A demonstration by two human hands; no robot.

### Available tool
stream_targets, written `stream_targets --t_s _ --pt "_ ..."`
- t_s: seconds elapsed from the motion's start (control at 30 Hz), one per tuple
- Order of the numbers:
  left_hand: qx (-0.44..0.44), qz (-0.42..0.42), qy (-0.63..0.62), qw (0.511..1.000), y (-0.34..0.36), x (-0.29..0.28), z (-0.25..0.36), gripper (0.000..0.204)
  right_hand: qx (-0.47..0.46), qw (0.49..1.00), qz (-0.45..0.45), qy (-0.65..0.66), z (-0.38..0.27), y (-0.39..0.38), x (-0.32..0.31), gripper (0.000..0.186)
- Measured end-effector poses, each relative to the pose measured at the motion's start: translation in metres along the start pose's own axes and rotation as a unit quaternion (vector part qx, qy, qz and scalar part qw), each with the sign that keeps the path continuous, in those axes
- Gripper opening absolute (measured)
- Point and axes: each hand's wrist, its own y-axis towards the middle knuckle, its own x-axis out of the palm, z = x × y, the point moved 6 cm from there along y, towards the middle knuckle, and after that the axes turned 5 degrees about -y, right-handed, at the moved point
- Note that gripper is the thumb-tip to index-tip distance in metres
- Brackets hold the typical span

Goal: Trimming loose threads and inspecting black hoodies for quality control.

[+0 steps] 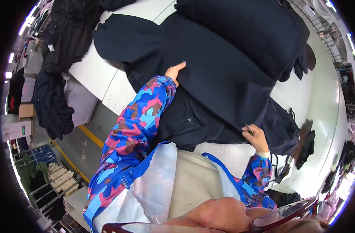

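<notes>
A dark navy garment (pixel 224 83) lies spread over the white table in front of me, one sleeve (pixel 127 37) reaching to the far left. At its near left edge, my left hand (pixel 175 72) is closed on the cloth, with one digit on top and the other fingers mostly hidden. My right hand (pixel 256 138) is closed at the near right edge, around a small dark pointed tool (pixel 249 129) that looks like thread snips. Below the upper layer, more black cloth (pixel 185 120) with a small light mark lies close to my body.
A thick dark roll of folded cloth (pixel 247 31) rests behind the garment. Piled dark garments (pixel 68 35) hang over the table's left side. Dark scraps and straps (pixel 305 143) lie at the right on the white table (pixel 117 91). A metal rack (pixel 49 182) holds clothes at lower left.
</notes>
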Motion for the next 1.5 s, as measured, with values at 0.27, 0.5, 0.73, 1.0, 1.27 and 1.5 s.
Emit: stream_targets --t_s 0.27,0.5,0.73,1.0,1.27,1.5 --pt "0.107 -0.243 0.074 0.961 -0.114 0.077 -0.056 0.022 0.054 0.949 0.251 0.181 -0.002 -0.040 0.002 0.020" --pt "0.103 -0.298 0.277 0.908 -0.208 0.095 -0.122 0.017 -0.008 0.854 0.231 0.466 -0.081 -0.015 0.098 0.021" --pt "0.134 -0.325 0.363 0.863 -0.222 0.093 -0.132 0.006 -0.002 0.787 0.166 0.594 -0.061 -0.048 0.118 0.031" --pt "0.243 -0.332 0.386 0.826 -0.234 0.097 -0.131 0.012 0.035 0.870 0.261 0.416 -0.048 -0.058 0.106 0.017" --pt "0.387 -0.238 0.459 0.764 -0.233 0.106 -0.129 0.042 -0.079 0.928 0.317 0.178 -0.070 -0.065 0.101 0.010" --pt "0.353 -0.296 0.506 0.729 -0.206 0.122 -0.111 0.029 0.058 0.692 0.123 0.709 -0.052 -0.045 0.106 0.012"
